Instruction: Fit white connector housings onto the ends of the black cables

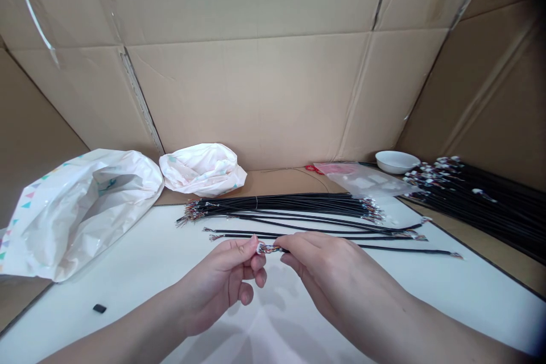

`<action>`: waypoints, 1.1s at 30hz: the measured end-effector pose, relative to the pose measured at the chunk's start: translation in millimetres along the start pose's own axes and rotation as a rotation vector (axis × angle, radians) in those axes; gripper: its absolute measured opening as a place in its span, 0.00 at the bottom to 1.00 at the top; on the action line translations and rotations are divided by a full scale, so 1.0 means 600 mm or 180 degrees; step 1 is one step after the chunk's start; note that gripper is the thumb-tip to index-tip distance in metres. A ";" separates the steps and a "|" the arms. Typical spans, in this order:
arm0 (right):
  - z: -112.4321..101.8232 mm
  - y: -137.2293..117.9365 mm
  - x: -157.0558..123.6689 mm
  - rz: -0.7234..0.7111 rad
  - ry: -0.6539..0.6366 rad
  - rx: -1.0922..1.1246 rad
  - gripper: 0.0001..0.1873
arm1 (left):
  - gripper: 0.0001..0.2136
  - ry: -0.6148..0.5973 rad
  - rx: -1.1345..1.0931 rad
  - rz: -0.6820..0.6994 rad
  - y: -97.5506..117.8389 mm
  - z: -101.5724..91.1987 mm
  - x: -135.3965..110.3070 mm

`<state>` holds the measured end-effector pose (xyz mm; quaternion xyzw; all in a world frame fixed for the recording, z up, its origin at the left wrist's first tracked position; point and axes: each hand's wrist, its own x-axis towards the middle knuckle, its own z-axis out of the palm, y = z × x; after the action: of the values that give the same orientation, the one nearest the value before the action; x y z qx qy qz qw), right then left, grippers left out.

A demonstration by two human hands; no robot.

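My left hand [232, 278] pinches a small white connector [260, 248] between thumb and fingertips. My right hand [330, 270] is closed on the coloured wire end of a black cable [405, 249] that runs off to the right across the white table [140, 273]. The two hands meet just above the table's near middle. Behind them lies a bundle of black cables [281, 205] with stripped coloured ends, and a few loose cables [315, 233] lie between the bundle and my hands.
Two crumpled white plastic bags [81, 205] [202, 169] sit at the left and back. A clear bag [362, 179] and a white bowl [396, 161] stand at the back right, beside a pile of cables with connectors [478, 193]. A small black piece [99, 308] lies near left. Cardboard walls [264, 91] surround the table.
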<state>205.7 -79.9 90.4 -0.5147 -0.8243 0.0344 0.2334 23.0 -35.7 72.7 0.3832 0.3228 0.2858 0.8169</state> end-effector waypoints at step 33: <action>0.039 0.013 0.021 0.0149 -0.0876 0.0450 0.11 | 0.20 -0.0073 0.2136 0.0863 -0.054 -0.060 0.046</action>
<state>197.8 -61.1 71.5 -0.5064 -0.8318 0.1680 0.1531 20.6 -17.6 20.3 0.6725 0.3356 0.2654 0.6038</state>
